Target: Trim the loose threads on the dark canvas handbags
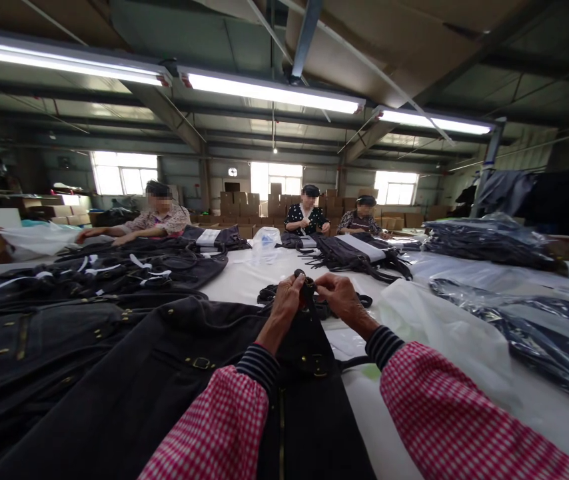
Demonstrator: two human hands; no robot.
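Observation:
A large black bag (309, 427) with brass-coloured buckles and a zip lies on the white-topped table in front of me. Above its top end my left hand (287, 300) is closed on a dark strap (308, 288) with a small metal fitting. My right hand (343, 300) pinches at the same strap from the other side, its fingertips bent towards the fitting. What exactly sits between the right fingertips is too small to make out. Behind both hands lies a heap of dark straps (269, 293), partly covered by them.
More black bags (64, 340) spread to the left, some with white paper bands (134, 261). Clear plastic wrapping (444, 320) and plastic-wrapped dark bundles (494, 240) lie right. Across the table (239, 273) several people (307, 217) work beside banded bags (359, 250).

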